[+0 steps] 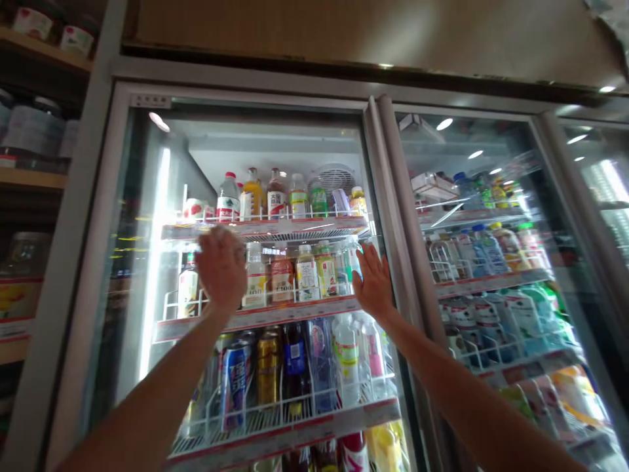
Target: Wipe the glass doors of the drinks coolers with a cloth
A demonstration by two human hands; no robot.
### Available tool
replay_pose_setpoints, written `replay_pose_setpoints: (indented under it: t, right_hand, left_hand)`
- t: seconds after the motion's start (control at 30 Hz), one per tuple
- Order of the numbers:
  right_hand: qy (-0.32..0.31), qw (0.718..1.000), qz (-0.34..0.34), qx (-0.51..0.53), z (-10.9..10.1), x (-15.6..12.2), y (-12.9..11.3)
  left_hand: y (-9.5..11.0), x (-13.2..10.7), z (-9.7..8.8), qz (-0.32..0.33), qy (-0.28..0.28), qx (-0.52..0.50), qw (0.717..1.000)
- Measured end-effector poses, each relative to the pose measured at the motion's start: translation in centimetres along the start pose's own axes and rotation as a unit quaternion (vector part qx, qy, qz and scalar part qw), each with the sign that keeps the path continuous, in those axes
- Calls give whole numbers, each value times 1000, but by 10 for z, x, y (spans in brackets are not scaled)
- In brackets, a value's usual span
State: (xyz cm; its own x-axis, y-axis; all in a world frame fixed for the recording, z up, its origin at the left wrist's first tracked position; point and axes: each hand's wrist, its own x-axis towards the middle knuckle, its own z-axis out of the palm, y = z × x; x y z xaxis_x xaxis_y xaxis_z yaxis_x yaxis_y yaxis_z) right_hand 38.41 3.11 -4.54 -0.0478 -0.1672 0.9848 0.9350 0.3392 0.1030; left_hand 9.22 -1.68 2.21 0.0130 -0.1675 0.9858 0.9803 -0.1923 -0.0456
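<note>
My left hand [222,270] is raised before the glass door of a drinks fridge, in front of the middle shelf. It is blurred; its fingers look stretched upward and I see nothing held in it. My right hand [373,280] is up near the door's right side, fingers extended and thumb apart, holding nothing. Whether either hand touches the glass I cannot tell. Behind the glass, between the hands, stand a white-labelled tea bottle [307,274] and an orange-brown drink bottle [282,276]. A long vertical door handle [405,262] runs just right of my right hand.
Higher up, a red-capped water bottle [228,198] stands among other bottles. Below are a blue can [236,380], a gold can [268,370] and a dark bottle [296,360]. Another glass door [472,154] adjoins at right. Wooden shelves [29,177] with jars stand at left.
</note>
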Motion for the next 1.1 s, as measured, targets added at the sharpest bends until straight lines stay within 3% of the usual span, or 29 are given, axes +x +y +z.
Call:
replay_pose_setpoints:
  t: [0.1, 0.17, 0.2, 0.27, 0.3, 0.4, 0.47, 0.53, 0.63, 0.7, 0.77, 0.83, 0.9, 0.97, 1.0, 1.03, 1.1]
  right_hand:
    - [12, 999, -6, 33, -3, -1, 4]
    - [9, 998, -9, 60, -6, -3, 9]
    - [2, 997, -10, 74, -8, -3, 11]
    - [-21, 995, -6, 101, -12, -2, 16]
    - [-33, 993, -1, 114, -15, -1, 19]
    - [-62, 987, 14, 147, -23, 6, 24]
    - [-71, 984, 18, 160, -30, 8, 25]
    - [-77, 984, 12, 160, -38, 3, 25]
    - [-93, 986, -2, 139, -50, -17, 23]
    - [-112, 986, -21, 119, -58, -33, 23]
    - [-132, 985, -49, 101, -64, -45, 23]
    - [-132, 985, -63, 89, -68, -51, 23]
    - [-119, 988, -51, 81, -70, -54, 22]
    - [-118, 990, -40, 71, -71, -62, 17]
    - [-127, 989, -43, 67, -72, -67, 14]
    - [-142, 986, -53, 64, -73, -74, 10]
    - [-180, 978, -87, 61, -75, -89, 0]
  left_hand:
    - [79, -52, 20, 149, -64, -30, 986]
    - [121, -87, 30, 251, -88, -53, 963]
    - [130, -96, 32, 325, -104, -67, 938]
    - [130, -92, 32, 390, -131, -79, 908]
    - [124, -79, 33, 379, -139, -76, 912]
    - [114, -34, 39, 202, -123, -48, 970]
    - [127, -36, 43, 188, -127, -53, 973]
    - [150, -80, 41, 289, -159, -85, 940]
    - [176, -180, 28, 466, -208, -153, 846]
    - [174, -218, 20, 530, -226, -174, 798]
    - [161, -211, 18, 543, -224, -179, 789]
    - [146, -175, 22, 471, -208, -157, 843]
    - [136, -145, 25, 335, -193, -110, 916]
    - [130, -148, 23, 302, -190, -96, 929]
    - [128, -164, 18, 337, -196, -106, 915]
    - [125, -185, 13, 404, -206, -128, 882]
    - [115, -225, 0, 530, -234, -166, 798]
